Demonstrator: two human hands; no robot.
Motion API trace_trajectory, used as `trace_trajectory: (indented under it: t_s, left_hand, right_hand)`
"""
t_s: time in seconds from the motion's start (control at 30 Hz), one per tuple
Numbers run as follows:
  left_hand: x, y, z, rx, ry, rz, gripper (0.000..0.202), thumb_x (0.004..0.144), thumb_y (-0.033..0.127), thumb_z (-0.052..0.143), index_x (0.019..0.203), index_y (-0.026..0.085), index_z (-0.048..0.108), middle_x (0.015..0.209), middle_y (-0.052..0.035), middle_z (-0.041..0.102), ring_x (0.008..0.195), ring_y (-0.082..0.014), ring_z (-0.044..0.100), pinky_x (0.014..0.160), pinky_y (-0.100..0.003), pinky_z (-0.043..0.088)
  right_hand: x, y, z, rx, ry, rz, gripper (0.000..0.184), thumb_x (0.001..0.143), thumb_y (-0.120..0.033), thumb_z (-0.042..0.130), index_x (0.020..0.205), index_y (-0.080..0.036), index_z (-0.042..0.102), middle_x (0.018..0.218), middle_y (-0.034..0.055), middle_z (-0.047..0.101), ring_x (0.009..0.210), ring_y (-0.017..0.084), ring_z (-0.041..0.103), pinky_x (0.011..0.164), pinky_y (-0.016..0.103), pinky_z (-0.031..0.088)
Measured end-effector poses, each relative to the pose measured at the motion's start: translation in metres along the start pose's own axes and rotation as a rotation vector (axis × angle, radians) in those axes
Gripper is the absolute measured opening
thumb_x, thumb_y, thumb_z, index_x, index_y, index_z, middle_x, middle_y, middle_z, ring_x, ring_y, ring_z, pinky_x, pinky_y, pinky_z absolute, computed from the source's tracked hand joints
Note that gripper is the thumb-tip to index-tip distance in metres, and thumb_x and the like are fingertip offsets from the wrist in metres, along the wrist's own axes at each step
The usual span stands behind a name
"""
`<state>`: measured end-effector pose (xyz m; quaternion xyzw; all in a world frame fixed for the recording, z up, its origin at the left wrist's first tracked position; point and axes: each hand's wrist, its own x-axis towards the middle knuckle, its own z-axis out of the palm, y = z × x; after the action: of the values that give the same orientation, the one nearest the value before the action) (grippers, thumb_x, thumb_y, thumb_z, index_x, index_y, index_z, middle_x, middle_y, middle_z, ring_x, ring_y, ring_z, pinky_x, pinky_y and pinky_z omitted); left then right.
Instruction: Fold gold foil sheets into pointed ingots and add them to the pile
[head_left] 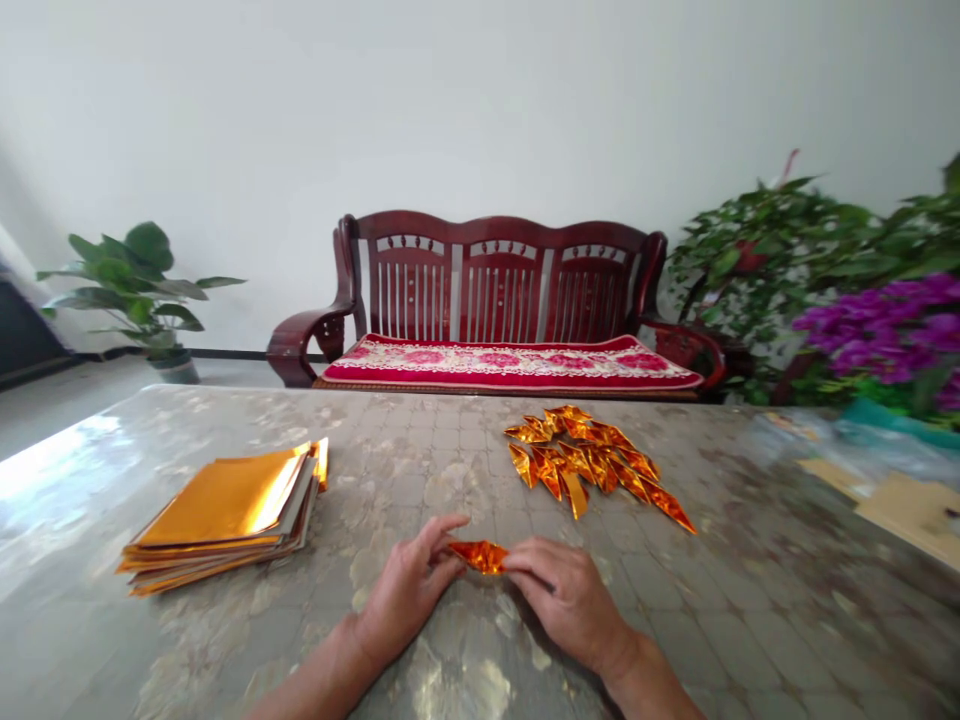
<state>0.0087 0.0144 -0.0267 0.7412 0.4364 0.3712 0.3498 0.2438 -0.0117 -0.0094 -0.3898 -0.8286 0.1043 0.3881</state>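
Note:
A small folded piece of shiny gold foil paper (480, 556) lies between my two hands, low over the near middle of the table. My left hand (411, 580) has its thumb at the paper's left tip, with the index finger lifted above it. At the right tip, the thumb and fingers of my right hand (564, 590) pinch the paper. A stack of flat gold foil sheets (225, 500) rests to the left of my hands. Beyond my right hand sits a pile of folded gold foil pieces (585, 460), pointed at their ends.
A patterned cover spreads over the table (405, 470). Clear plastic and brown card (907, 510) lie at the right edge. Behind the table stands a dark red wooden bench (495, 280), with a potted plant (150, 290) left and purple flowers (885, 330) right.

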Motion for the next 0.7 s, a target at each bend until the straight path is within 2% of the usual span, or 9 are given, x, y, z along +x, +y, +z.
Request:
trace_trajectory:
  t_s: [0.1,0.2,0.37,0.5,0.7]
  left_hand:
    - [-0.001,-0.007,0.001,0.016,0.001,0.027,0.043,0.088,0.019,0.054,0.129,0.026,0.049,0.085,0.0050,0.073,0.071,-0.0127,0.069,0.072,-0.023,0.053]
    - [0.000,-0.015,0.002,0.007,0.014,0.054,0.047,0.089,0.021,0.052,0.135,0.028,0.044,0.102,0.0012,0.074,0.076,-0.0124,0.071,0.078,-0.025,0.055]
    - [0.000,-0.026,0.002,0.058,0.017,0.108,0.047,0.091,0.023,0.053,0.136,0.029,0.044,0.102,0.0003,0.074,0.075,-0.0123,0.071,0.075,-0.023,0.057]
    - [-0.001,-0.031,0.004,0.098,0.030,0.156,0.044,0.091,0.023,0.054,0.134,0.033,0.047,0.098,0.0034,0.075,0.075,-0.0104,0.071,0.075,-0.019,0.056]
    - [-0.001,-0.033,0.006,0.147,0.016,0.189,0.034,0.092,0.025,0.055,0.125,0.032,0.056,0.096,0.0035,0.076,0.077,-0.0111,0.072,0.074,-0.016,0.056]
  right_hand:
    - [0.002,-0.001,-0.002,-0.052,0.079,-0.050,0.017,0.090,-0.011,0.060,0.097,-0.023,0.070,0.091,0.0016,0.072,0.081,0.014,0.067,0.075,0.024,0.051]
    - [0.004,0.002,-0.008,-0.163,0.223,-0.055,0.019,0.091,-0.010,0.058,0.098,-0.023,0.070,0.091,0.0029,0.070,0.082,0.015,0.065,0.074,0.025,0.050]
    - [0.005,0.016,-0.027,-0.377,0.425,-0.003,0.017,0.092,-0.012,0.058,0.096,-0.021,0.072,0.087,0.0042,0.068,0.078,0.014,0.064,0.073,0.024,0.048]
    - [0.001,0.039,-0.043,-0.562,0.525,0.089,0.016,0.094,-0.018,0.057,0.093,-0.021,0.073,0.085,0.0039,0.068,0.076,0.015,0.063,0.073,0.024,0.046]
    - [-0.013,0.070,-0.054,-0.759,0.538,0.285,0.022,0.096,-0.028,0.054,0.090,-0.023,0.075,0.085,0.0032,0.068,0.076,0.015,0.063,0.073,0.025,0.043]
